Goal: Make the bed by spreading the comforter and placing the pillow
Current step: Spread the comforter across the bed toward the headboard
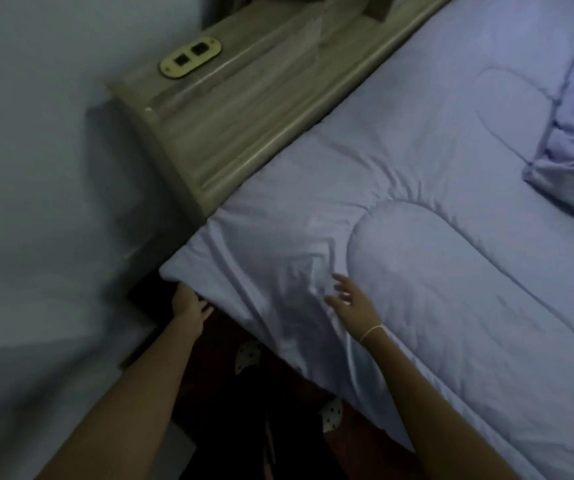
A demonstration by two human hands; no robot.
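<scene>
Lavender comforter point(417, 254) corner in left hand point(188, 303); right hand point(351, 301) flat beside.

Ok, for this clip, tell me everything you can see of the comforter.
The comforter is pale lavender-white, padded, with long curved quilted channels stitched across it. It lies spread over the bed, reaching the wooden headboard and draping over the near edge. The near corner area is creased and wrinkled. The left hand holds that corner at its underside edge; the right hand, fingers spread, is at the wrinkled top surface, contact unclear. A bunched fold of matching fabric, possibly the pillow, rests on it at far right.
</scene>
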